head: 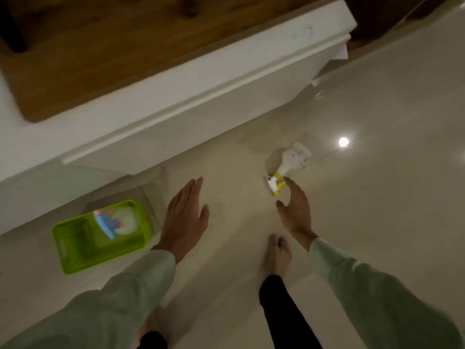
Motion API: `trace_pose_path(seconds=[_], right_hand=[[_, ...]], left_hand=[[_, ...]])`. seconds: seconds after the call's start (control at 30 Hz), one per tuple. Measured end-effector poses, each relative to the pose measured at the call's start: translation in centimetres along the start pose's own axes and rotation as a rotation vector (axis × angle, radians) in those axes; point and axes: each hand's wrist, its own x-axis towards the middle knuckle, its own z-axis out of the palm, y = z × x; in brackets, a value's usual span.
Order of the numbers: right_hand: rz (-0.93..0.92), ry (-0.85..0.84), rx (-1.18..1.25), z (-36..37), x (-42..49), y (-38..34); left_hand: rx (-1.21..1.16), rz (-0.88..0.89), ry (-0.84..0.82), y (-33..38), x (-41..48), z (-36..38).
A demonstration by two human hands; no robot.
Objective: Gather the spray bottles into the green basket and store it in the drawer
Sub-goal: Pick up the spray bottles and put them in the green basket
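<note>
A green basket (75, 250) sits on the glossy floor at the lower left, and a spray bottle with a blue and pink head (118, 221) lies inside it. A white spray bottle with a yellow trigger (289, 165) lies on the floor to the right of centre. My right hand (295, 210) hovers just below that bottle's nozzle, fingers spread, holding nothing. Right of the basket, my left hand (185, 217) is open with the palm down and is empty.
A white cabinet with drawer fronts (176, 96) and a wooden top (100, 46) runs across the upper left, just behind the basket. My bare right foot (276, 255) stands below my right hand. A ceiling light is reflected on the floor (343, 141).
</note>
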Motion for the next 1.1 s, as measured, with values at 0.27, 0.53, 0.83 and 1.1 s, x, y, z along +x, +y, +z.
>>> trace_pose_path(seconds=[0.27, 0.53, 0.83, 1.1], right_hand=[[-0.394, -0.258, -0.686, -3.5, 13.9, 9.9], [-0.696, -0.369, -1.362, -0.8, 26.0, 10.4], [-0.294, -0.376, -0.888, -1.3, 19.3, 9.4], [-0.239, -0.333, -0.329, 1.7, 5.4, -2.4]], left_hand=[[0.011, -0.025, -0.092, 6.4, 9.4, 10.3], [0.017, -0.032, -0.052, 5.9, 15.0, 15.3], [-0.015, -0.106, -0.026, 3.5, 9.9, 13.1], [-0.102, -0.163, 0.065, -0.5, 0.7, 4.0]])
